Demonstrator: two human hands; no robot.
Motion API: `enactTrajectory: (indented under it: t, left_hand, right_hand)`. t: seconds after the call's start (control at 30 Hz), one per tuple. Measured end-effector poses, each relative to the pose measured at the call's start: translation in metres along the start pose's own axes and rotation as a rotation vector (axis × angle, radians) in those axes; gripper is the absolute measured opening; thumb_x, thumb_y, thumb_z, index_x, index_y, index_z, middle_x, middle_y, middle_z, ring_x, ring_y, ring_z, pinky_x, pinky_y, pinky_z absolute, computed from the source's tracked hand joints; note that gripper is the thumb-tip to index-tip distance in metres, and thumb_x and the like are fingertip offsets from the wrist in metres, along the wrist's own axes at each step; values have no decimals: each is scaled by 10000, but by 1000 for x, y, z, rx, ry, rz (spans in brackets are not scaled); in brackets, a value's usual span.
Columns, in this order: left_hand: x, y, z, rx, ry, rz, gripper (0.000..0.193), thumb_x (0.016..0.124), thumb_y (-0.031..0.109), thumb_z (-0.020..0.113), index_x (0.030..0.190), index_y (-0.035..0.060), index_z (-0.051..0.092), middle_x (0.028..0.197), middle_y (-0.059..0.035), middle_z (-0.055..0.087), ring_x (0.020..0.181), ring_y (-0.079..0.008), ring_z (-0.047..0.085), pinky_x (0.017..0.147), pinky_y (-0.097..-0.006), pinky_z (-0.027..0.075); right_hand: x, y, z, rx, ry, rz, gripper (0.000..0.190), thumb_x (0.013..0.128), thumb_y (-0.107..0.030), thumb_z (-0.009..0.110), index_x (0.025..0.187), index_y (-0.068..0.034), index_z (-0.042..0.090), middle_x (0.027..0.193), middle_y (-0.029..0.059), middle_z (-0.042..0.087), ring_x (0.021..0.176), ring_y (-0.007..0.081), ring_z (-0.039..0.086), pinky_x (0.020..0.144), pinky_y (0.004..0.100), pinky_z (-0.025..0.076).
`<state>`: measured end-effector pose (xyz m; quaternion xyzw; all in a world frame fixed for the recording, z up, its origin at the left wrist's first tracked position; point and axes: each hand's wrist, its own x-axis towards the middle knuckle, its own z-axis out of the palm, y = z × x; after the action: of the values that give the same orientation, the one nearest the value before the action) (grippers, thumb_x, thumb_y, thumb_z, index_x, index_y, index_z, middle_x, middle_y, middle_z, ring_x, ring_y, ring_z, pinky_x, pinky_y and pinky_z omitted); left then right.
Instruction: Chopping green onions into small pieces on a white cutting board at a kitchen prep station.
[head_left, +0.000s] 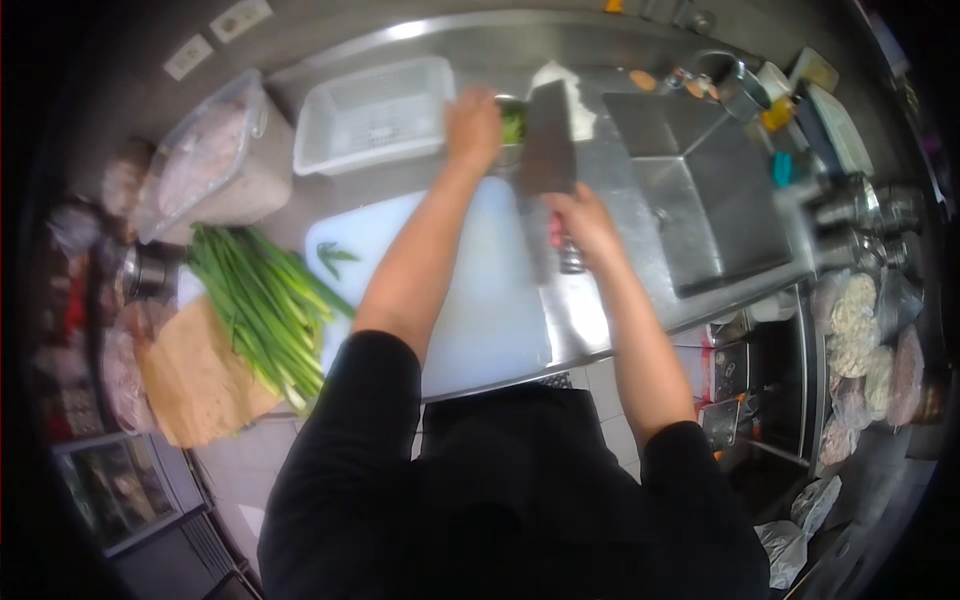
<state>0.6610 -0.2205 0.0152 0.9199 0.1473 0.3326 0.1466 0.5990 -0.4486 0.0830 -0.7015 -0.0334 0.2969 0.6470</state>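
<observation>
In my right hand (589, 225) is a cleaver (548, 142), its broad dark blade pointing away from me over the steel counter, just right of a container of chopped greens (512, 124). My left hand (474, 129) is at that container's left side, beside a white plastic basket (375, 116); blur hides whether its fingers grip anything. Below both hands lies a pale cutting board (480, 300) with a few green pieces (334, 256) near its left edge. A bunch of green onions (262, 307) rests across the board's left side and some brown paper (199, 375).
A tall plastic tub (259, 176) of pale food stands at the left. A white cloth or paper (581, 112) lies behind the cleaver. A steel sink (712, 202) is on the right, with containers (742, 90) behind it. Bagged food (855, 330) sits at far right.
</observation>
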Motion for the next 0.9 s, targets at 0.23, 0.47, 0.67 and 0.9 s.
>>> enactTrajectory:
  t: [0.23,0.47,0.67,0.9]
  left_hand:
    - [-100,-55,-125,-369,-90,-168,254,952,273,669,1099,69,709,1069,-136,712,992,-272,685,859,-365,535]
    - [-163,-150,-280,-212,-542,-372,181,897,140,686,1058,59,709,1001,-108,724,903,-232,680,820,-350,525]
    - [-255,-125,-246,-31,-600,280,246,757,86,644,986,128,724,964,-89,644,1002,-313,611,848,-446,477]
    - [-235,-57,-225,-31,-351,293,218,767,73,704,968,156,715,984,-22,625,913,-217,604,787,-368,443]
  right_hand:
    - [-88,45,2,-172,-134,120,157,956,-197,635,1053,-93,568,607,10,527,448,132,510,419,281,407]
    - [-120,92,22,-568,-268,158,203,953,-188,612,1080,-39,557,572,49,557,441,144,551,426,293,403]
    - [-121,92,27,-634,-235,134,240,961,-241,596,1089,-37,582,592,46,570,451,144,550,457,304,438]
    - [-128,101,32,-598,-168,127,261,961,-229,602,1129,-33,567,626,58,576,458,152,561,436,302,450]
